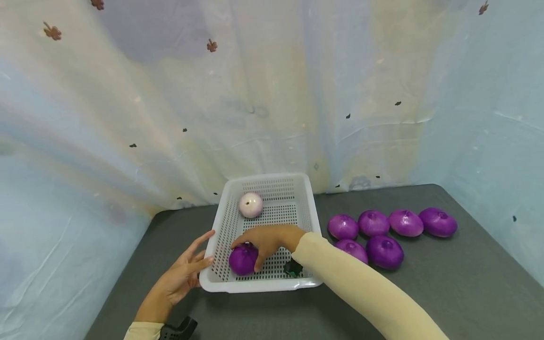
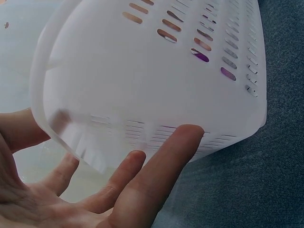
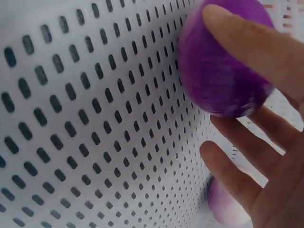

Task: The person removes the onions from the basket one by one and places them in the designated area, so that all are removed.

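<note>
A white perforated plastic basket [image 1: 265,285] stands on the dark table. My right hand [image 1: 268,240] reaches into it and grips a purple onion [image 1: 242,260] near the front left corner, fingers and thumb around its sides. In the right wrist view, that onion [image 3: 223,71] sits close to the slotted basket surface. Farther back in the basket lies a paler, whitish onion [image 1: 250,205]. At the basket's left side is my left hand [image 1: 183,273], its fingers extended at the rim and outer wall. Its fingers [image 2: 161,175] show fairly straight against the basket in the left wrist view.
Several purple onions [image 1: 373,223] lie in two rows on the table [image 1: 429,269] right of the basket. A patterned curtain [image 1: 272,94] hangs behind the table's back edge. Below the right sleeve [image 1: 361,283] a small dark piece [image 1: 293,267] shows over the basket.
</note>
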The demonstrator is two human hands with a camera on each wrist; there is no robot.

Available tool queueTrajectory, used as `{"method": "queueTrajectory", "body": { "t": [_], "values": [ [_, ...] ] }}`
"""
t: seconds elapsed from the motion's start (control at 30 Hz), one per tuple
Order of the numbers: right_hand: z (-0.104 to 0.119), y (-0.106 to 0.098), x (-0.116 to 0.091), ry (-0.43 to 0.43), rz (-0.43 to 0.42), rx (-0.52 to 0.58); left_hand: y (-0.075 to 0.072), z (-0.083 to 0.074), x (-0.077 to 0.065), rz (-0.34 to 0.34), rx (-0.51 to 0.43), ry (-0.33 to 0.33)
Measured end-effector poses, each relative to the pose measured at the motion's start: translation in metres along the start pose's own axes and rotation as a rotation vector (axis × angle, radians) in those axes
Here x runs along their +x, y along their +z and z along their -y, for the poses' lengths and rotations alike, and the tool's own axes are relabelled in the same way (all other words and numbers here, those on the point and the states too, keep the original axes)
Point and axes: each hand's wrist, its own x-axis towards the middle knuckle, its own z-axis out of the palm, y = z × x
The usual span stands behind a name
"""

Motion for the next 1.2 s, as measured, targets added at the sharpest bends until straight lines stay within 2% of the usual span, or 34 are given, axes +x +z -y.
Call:
{"method": "queueTrajectory", "body": {
  "t": [0.37, 0.6, 0.9, 1.2],
  "values": [
    [0.002, 0.002, 0.001, 0.025, 0.007, -0.035, 0.000, 0.001, -0.001, -0.010, 0.001, -0.001],
    [0.004, -0.003, -0.004, 0.056, -0.045, -0.020, 0.000, 0.002, 0.000, -0.007, -0.001, 0.001],
    [0.017, -0.017, -0.022, 0.031, -0.158, -0.086, 0.000, 0.003, 0.001, -0.028, -0.007, -0.004],
    [0.026, -0.030, -0.052, 0.031, -0.226, -0.070, -0.001, 0.003, 0.001, -0.044, -0.007, -0.025]
  ]
}}
